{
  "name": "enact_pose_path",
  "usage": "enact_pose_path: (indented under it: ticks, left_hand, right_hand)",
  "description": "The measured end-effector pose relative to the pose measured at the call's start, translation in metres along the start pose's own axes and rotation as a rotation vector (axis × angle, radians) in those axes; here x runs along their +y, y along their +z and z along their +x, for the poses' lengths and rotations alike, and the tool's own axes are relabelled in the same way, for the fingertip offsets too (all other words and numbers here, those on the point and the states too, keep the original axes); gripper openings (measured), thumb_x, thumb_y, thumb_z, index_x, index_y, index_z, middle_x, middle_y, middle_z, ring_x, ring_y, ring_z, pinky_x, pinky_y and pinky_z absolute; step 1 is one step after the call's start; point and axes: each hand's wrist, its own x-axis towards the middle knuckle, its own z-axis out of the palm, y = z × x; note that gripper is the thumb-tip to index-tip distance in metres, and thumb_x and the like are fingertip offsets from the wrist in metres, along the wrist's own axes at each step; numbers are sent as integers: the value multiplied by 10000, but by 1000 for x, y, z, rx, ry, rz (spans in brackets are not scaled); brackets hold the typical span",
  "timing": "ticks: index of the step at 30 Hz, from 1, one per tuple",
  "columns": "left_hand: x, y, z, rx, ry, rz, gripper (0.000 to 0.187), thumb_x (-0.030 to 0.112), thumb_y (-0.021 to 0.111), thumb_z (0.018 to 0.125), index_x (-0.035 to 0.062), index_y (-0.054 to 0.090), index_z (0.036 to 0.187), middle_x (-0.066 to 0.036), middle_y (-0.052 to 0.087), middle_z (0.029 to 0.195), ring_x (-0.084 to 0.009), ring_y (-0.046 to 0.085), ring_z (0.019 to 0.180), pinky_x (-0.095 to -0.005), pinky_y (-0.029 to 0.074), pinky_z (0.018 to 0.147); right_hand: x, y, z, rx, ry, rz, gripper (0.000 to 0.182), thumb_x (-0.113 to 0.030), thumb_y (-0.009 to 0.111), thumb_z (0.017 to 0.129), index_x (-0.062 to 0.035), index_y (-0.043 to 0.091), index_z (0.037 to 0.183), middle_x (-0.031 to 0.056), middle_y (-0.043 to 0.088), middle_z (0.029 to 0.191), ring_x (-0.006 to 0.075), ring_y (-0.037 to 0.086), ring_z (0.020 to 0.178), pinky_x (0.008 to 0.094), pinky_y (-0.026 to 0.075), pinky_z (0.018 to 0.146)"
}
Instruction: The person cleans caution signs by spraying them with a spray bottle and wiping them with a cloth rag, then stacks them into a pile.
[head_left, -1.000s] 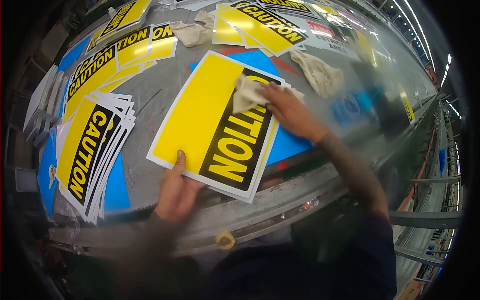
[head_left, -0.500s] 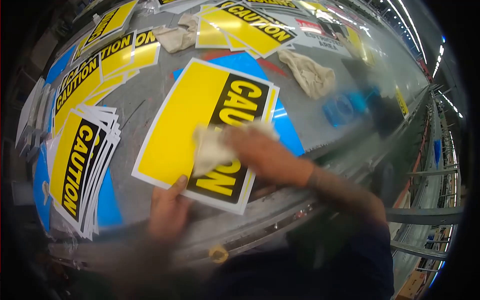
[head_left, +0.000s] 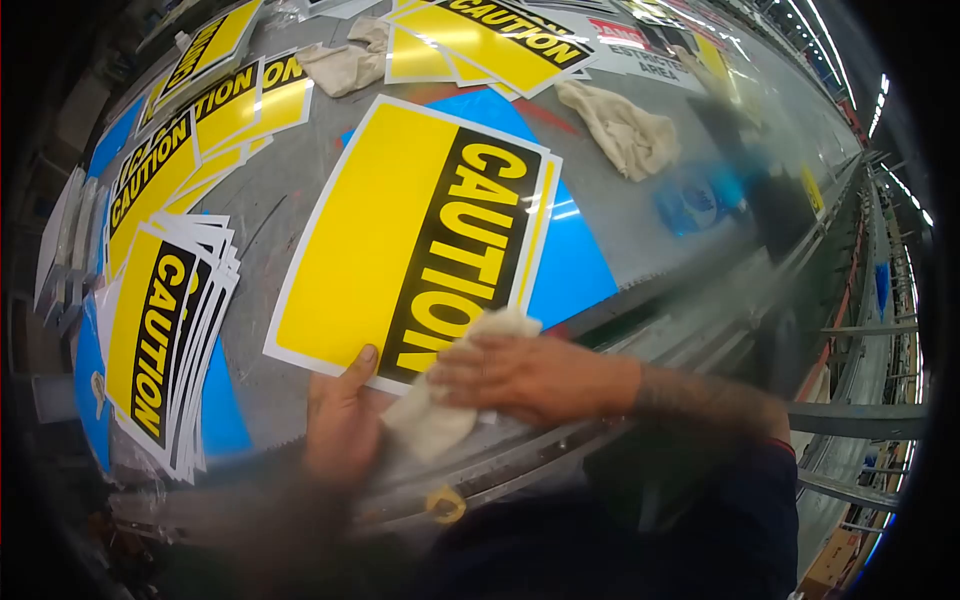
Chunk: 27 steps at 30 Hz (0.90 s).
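Observation:
A yellow and black CAUTION sign (head_left: 350, 250) with a white border lies in front of me, over at least one similar sign and a blue sheet (head_left: 580, 260). My left hand (head_left: 345, 415) grips its lower edge, thumb on top and the other fingers hidden beneath. Under my right hand (head_left: 540, 375) is a cream cloth (head_left: 440, 415), pressed on the sign's lower right corner and hanging over its edge. The fingers of that hand lie together across the cloth, covering the last letters of the word.
A fanned stack of CAUTION signs (head_left: 135, 330) lies at the left, with more signs (head_left: 230, 105) behind it. Two crumpled cloths, one nearer (head_left: 625, 130) and one farther (head_left: 345, 65), rest on the grey table. A blurred clear blue object (head_left: 690, 205) is at the right.
My right hand has slid the cloth down from the middle of the lettering to the lower right corner. My left hand keeps its hold on the lower edge.

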Motion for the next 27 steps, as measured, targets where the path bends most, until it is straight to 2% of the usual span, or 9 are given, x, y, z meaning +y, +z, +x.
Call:
enact_pose_path:
  ticks: [4, 9, 15, 17, 18, 21, 23, 25, 27]
  left_hand:
    - [9, 16, -6, -48, -37, -53, 511, 14, 623, 1066, 50, 449, 1546, -142, 604, 1489, -316, 648, 1338, -536, 605, 1072]
    - [8, 10, -5, -18, -28, -14, 509, -1, 623, 1063, 48, 445, 1537, -158, 591, 1495, -338, 634, 1358, -552, 596, 1084]
    - [-13, -17, 11, -164, 192, 264, 507, 2, 612, 1067, 42, 437, 1541, -157, 577, 1514, -341, 623, 1369, -561, 588, 1095]
    - [-1, -6, 5, -125, 73, 164, 502, -3, 605, 1069, 37, 437, 1541, -159, 583, 1506, -341, 624, 1366, -558, 591, 1093]
    - [6, 3, -1, -52, -27, 39, 499, -6, 602, 1069, 33, 438, 1540, -160, 587, 1500, -340, 626, 1364, -555, 594, 1090]
    - [4, 0, -1, -77, 63, 269, 498, -10, 599, 1069, 31, 432, 1537, -164, 592, 1488, -339, 634, 1351, -549, 600, 1082]
    - [6, 3, -2, -49, 6, 121, 497, -12, 598, 1070, 33, 423, 1533, -165, 593, 1482, -337, 644, 1337, -547, 605, 1075]
    - [9, 11, -5, -17, -42, -27, 495, -9, 599, 1071, 33, 420, 1530, -164, 593, 1480, -337, 646, 1335, -545, 608, 1072]
    - [9, 11, 0, -30, -37, -50, 507, -1, 599, 1075, 26, 410, 1544, -167, 590, 1490, -339, 648, 1334, -540, 606, 1075]
  right_hand:
    - [93, -43, -10, 321, 263, -239, 535, -103, 639, 1022, -98, 560, 1551, 173, 571, 1574, 358, 514, 1479, 493, 376, 1260]
    - [161, -75, -7, 441, 480, -471, 494, -143, 550, 1080, -61, 508, 1566, 226, 529, 1600, 401, 475, 1508, 496, 357, 1270]
    - [24, -6, 38, 129, 61, -141, 560, -122, 580, 1029, -102, 501, 1583, 162, 471, 1660, 344, 440, 1546, 558, 302, 1283]
    - [61, -26, 41, 219, 78, -246, 572, -177, 631, 1020, -116, 519, 1577, 139, 524, 1615, 333, 515, 1465, 552, 344, 1231]
    - [96, -32, 40, 257, 158, -276, 560, -143, 573, 1054, -123, 494, 1608, 142, 482, 1659, 348, 431, 1548, 578, 270, 1280]
    - [158, -70, 46, 438, 386, -437, 491, -177, 496, 1106, -96, 493, 1591, 180, 518, 1630, 394, 441, 1532, 568, 273, 1273]
    - [159, -60, 56, 450, 428, -438, 491, -182, 520, 1098, -93, 503, 1580, 174, 511, 1634, 398, 434, 1536, 561, 266, 1281]
    - [111, -34, 68, 241, 212, -418, 510, -247, 579, 1072, -66, 521, 1545, 160, 511, 1632, 378, 447, 1530, 570, 325, 1250]
    - [52, 0, 72, 281, 22, -226, 498, -210, 614, 1040, -72, 552, 1514, 160, 573, 1554, 364, 510, 1472, 569, 359, 1213]
